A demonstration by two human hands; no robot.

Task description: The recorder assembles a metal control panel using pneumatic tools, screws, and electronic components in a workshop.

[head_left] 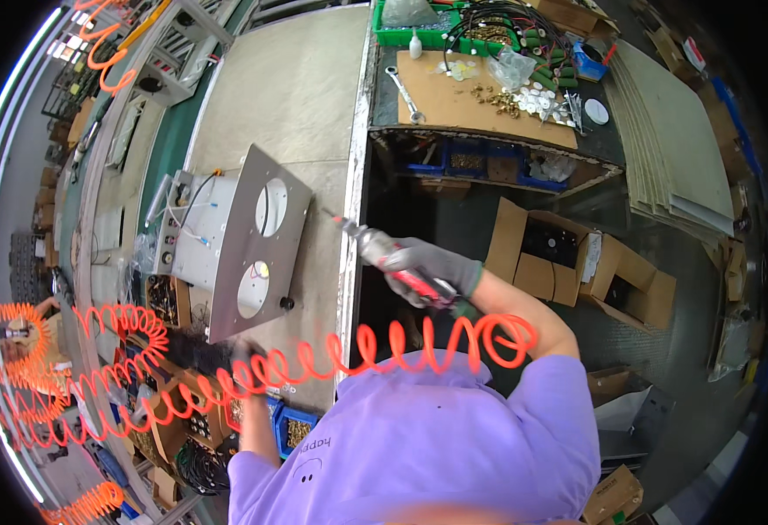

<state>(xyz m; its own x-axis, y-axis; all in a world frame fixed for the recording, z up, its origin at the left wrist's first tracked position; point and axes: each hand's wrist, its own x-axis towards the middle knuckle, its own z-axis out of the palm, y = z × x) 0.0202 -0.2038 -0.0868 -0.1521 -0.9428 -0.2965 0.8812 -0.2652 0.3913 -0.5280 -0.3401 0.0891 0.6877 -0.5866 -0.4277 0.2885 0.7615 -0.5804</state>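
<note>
My right hand (432, 265), in a grey glove, is closed around a red and silver air screwdriver (373, 246). The tool's bit points up and left toward a grey metal panel (292, 254) with two large round holes, and does not touch it. This panel stands tilted on the workbench (301, 96), in front of a light metal housing (194, 249) with wires and connectors. Near the panel's lower corner is my left hand (245, 357), blurred and partly behind an orange coiled hose (366, 341); its fingers cannot be made out. A small black knob-like part (287, 304) sits by the panel's edge.
At the far right, a side table (533, 131) carries a wrench (406, 94), brass fittings (499, 101) and white caps. Open cardboard boxes (546, 254) stand on the floor to the right. Blue bins (296, 430) of small parts lie near my left arm. Flat boards (664, 131) lean beyond.
</note>
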